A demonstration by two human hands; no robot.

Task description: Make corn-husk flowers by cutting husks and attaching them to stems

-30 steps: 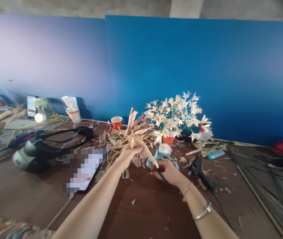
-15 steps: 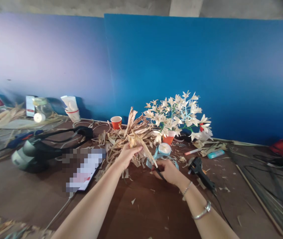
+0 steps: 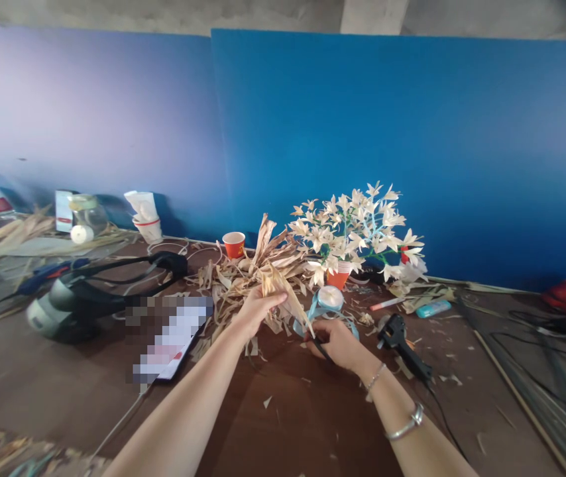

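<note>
My left hand (image 3: 259, 310) is closed on a pale dried corn husk (image 3: 287, 298), pinching it between thumb and fingers. The husk slants down to the right, its narrow end at my right hand (image 3: 335, 343). My right hand is closed around what look like dark-handled scissors (image 3: 321, 350); their blades cannot be made out against the husk. Behind my left hand lies a pile of dried husks (image 3: 226, 281). Just beyond my right hand sits a roll of light blue ribbon (image 3: 330, 298). A glue gun (image 3: 402, 344) lies to the right of that hand.
White husk flowers (image 3: 352, 222) stand in an orange paper cup (image 3: 337, 275); another orange cup (image 3: 234, 245) is behind the pile. On the left are a phone (image 3: 178, 344) and a grey-black headset (image 3: 69, 305). Cables run along the right, near a teal object (image 3: 433, 309).
The view has shifted very slightly. Both hands keep the same hold and nearly the same position; a blurred hand at the far left edge has moved.
</note>
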